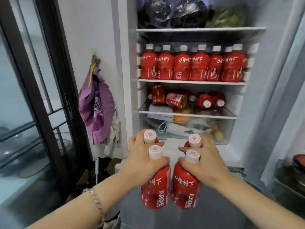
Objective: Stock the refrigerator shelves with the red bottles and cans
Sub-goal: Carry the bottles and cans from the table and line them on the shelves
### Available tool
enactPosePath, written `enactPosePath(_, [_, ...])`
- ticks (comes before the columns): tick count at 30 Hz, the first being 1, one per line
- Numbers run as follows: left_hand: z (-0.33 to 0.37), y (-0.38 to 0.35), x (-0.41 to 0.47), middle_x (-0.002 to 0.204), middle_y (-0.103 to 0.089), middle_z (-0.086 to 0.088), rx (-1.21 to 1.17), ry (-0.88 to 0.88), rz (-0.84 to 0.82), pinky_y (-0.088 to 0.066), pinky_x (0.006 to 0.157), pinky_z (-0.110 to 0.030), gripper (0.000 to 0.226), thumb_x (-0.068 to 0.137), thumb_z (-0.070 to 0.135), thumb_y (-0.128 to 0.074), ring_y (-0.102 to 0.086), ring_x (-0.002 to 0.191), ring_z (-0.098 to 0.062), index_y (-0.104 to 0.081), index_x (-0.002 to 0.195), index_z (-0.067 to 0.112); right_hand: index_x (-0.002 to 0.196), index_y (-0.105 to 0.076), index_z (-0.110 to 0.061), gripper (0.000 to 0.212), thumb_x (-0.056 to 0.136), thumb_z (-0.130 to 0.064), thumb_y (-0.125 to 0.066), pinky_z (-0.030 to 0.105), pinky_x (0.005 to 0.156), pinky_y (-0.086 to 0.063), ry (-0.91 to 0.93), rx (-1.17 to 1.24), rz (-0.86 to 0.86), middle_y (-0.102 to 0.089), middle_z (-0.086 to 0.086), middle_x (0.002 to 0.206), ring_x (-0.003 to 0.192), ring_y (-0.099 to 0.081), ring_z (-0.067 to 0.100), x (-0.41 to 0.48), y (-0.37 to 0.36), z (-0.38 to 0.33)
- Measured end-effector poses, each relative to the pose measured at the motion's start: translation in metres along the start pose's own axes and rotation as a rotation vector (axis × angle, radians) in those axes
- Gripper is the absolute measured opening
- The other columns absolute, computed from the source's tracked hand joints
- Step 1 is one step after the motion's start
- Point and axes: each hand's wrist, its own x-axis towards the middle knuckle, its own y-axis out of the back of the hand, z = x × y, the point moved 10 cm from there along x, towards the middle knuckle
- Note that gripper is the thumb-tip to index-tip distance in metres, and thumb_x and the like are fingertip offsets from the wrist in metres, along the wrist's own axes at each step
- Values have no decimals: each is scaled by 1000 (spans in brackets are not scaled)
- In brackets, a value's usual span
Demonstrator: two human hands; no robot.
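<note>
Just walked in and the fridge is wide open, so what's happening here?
A person is stocking the fridge with red juice bottles. Each hand holds two by the necks: the left hand and the right hand, both in front of the open fridge, below its shelves. The middle shelf already carries a full upright row. On the shelf below, more bottles lie on their sides. None of the four held is placed yet.

red bottles (156,184), white-capped, upright, refrigerator shelves (192,82) stocked

Left grip (142,158), right grip (203,158): both clenched.
</note>
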Motion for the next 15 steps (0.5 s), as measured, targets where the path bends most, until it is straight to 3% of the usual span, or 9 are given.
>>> enactPosePath(3, [-10, -2, 48, 106, -20, 24, -38, -24, -3, -21, 105, -24, 35, 58, 45, -59, -18, 123, -3, -50, 92, 42, 97, -73, -32, 55, 56, -61, -50, 42, 107, -33, -86, 31, 117, -44, -5, 121, 122, -37, 21, 30, 5, 27])
enactPosePath(5, [-13, -5, 85, 107, -18, 25, -9, -65, 24, -17, 109, -24, 51, 61, 46, -62, -14, 127, -2, -58, 111, 38, 89, -71, -44, 35, 59, -55, -57, 47, 104, -36, -137, 107, 270, -46, -3, 119, 119, -42, 26, 51, 19, 47])
enactPosePath(7, [-14, -6, 118, 106, -14, 27, -30, -71, 66, -13, 105, -21, 49, 72, 40, -70, -13, 125, 2, -58, 120, 34, 85, -62, -55, 24, 63, -47, -62, 47, 103, -37, -169, 163, 436, -45, -5, 115, 117, -44, 28, 72, 39, 65])
enactPosePath(11, [-4, -5, 168, 118, -20, 23, -260, -141, 212, -14, 105, -16, 28, 68, 37, -73, -17, 116, 7, -53, 84, 48, 81, -53, -75, 29, 63, -53, -60, 51, 101, -40, -224, 336, 721, -55, 2, 121, 118, -48, 31, 104, 75, 105])
enactPosePath(13, [-4, -2, 185, 125, -23, 18, -283, -127, 307, -17, 111, -25, 34, 66, 37, -72, -17, 128, -5, -50, 86, 51, 82, -47, -79, 33, 62, -55, -57, 48, 105, -38, -229, 394, 815, -54, 3, 126, 122, -46, 30, 115, 82, 117])
enactPosePath(15, [3, -11, 212, 127, -22, 15, -265, -124, 366, -17, 108, -27, 38, 70, 31, -76, -15, 134, -12, -50, 94, 46, 84, -50, -73, 29, 61, -56, -55, 41, 109, -33, -225, 397, 895, -46, 0, 128, 127, -42, 27, 133, 89, 137])
